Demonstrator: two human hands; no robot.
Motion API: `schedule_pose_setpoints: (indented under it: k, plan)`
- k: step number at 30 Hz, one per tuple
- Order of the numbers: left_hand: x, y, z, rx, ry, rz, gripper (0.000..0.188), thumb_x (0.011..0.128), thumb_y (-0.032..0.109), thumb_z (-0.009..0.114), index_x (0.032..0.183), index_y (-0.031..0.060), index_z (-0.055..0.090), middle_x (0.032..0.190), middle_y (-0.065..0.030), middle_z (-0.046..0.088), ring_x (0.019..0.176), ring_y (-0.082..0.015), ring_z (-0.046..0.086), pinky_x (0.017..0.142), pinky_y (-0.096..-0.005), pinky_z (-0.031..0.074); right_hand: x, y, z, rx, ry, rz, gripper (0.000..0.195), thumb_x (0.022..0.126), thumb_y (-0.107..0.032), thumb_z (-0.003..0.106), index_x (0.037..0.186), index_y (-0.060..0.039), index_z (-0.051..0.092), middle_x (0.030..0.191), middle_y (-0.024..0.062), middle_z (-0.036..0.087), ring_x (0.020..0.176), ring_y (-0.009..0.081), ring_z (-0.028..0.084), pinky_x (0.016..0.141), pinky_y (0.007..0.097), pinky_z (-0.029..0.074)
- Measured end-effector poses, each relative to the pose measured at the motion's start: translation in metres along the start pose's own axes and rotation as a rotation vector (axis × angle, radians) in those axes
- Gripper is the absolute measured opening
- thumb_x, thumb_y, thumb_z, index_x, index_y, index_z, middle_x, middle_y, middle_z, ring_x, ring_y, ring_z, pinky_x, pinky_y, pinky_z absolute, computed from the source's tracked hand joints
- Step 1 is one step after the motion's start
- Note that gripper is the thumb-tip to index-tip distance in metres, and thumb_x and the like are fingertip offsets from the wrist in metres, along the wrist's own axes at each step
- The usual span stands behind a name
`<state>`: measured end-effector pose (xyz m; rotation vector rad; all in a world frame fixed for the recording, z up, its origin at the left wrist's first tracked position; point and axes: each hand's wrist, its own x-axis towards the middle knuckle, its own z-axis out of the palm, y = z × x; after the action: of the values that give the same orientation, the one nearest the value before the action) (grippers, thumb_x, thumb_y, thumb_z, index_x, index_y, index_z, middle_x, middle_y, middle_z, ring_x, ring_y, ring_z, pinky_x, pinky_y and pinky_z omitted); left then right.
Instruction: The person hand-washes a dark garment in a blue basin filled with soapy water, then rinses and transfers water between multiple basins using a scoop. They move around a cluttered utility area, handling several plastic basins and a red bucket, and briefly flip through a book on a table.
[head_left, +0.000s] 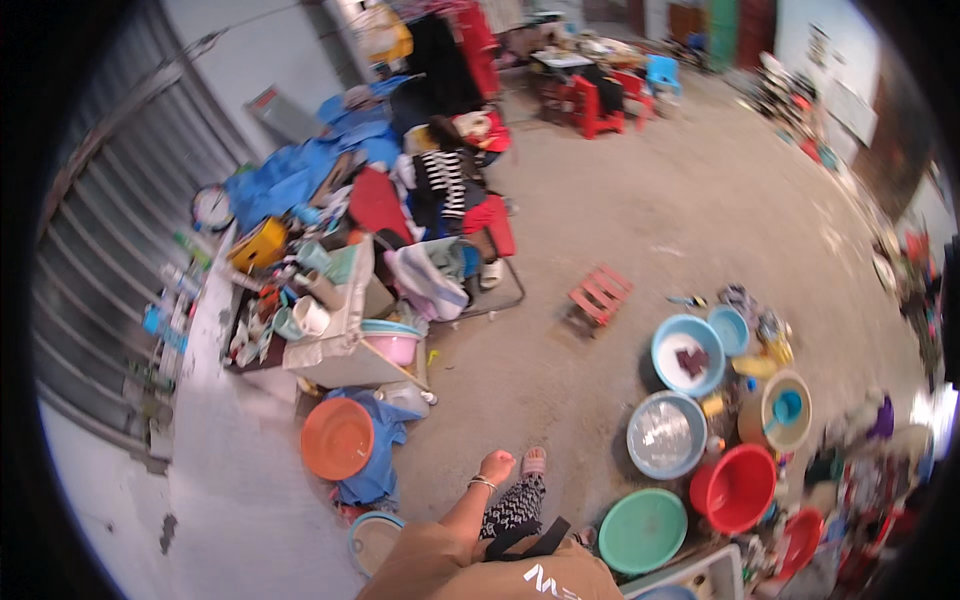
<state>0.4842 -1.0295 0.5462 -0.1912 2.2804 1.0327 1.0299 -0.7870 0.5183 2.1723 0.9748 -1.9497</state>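
Observation:
My left hand (496, 466) hangs before my body, its fingers curled in, with nothing visible in it. A bracelet circles that wrist, and a foot in a pink slipper (534, 462) shows beside it. My right hand is out of view. Ahead to the right sits a blue basin (718, 375) with whitish water and a dark red cloth (691, 362). Nearer stands a second basin (634, 457) of water. A green basin (643, 531) and a red tub (733, 487) are closer to me. The beige bucket (750, 431) holds a blue dipper (787, 406).
A low red slatted stool (601, 296) stands on the concrete floor (555, 225). At left, an orange basin (337, 439) rests by a cluttered cabinet (345, 367) and a heap of clothes (442, 180). Red chairs (596, 109) surround a far table.

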Motion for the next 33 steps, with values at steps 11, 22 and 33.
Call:
schedule_pose_setpoints:
  k: [11,22,33]
  plan:
    - [0.074,-0.031,-0.118,-0.556,0.265,-0.414,0.017,0.074,0.014,0.058,0.088,0.0053,0.062,0.069,-0.0034,0.060,0.060,-0.0143,0.057,0.049,-0.0302,0.050,0.004,-0.222,0.155,-0.365,-0.116,-0.257,0.015,0.083,-0.016,0.052,0.085,-0.0012,0.054,0.063,0.0113,0.059,0.053,0.0241,0.061,0.045,0.0338,0.051]
    - [0.103,0.018,-0.105,-0.631,0.426,-0.462,0.019,0.077,0.014,0.057,0.092,0.0033,0.062,0.080,-0.0076,0.062,0.070,-0.0173,0.061,0.054,-0.0324,0.052,0.097,-0.390,0.261,-0.793,-0.414,-0.228,0.015,0.085,-0.022,0.055,0.079,-0.0088,0.052,0.068,0.0026,0.054,0.059,0.0187,0.055,0.045,0.0322,0.040]
    - [0.056,0.070,-0.126,-0.853,0.439,-0.660,0.033,0.078,0.022,0.058,0.103,0.0018,0.055,0.090,-0.0111,0.059,0.080,-0.0222,0.059,0.063,-0.0357,0.051,0.028,-0.646,0.504,-0.696,-0.382,-0.745,0.019,0.082,-0.013,0.046,0.081,0.0020,0.057,0.062,0.0099,0.059,0.050,0.0191,0.059,0.041,0.0304,0.048]
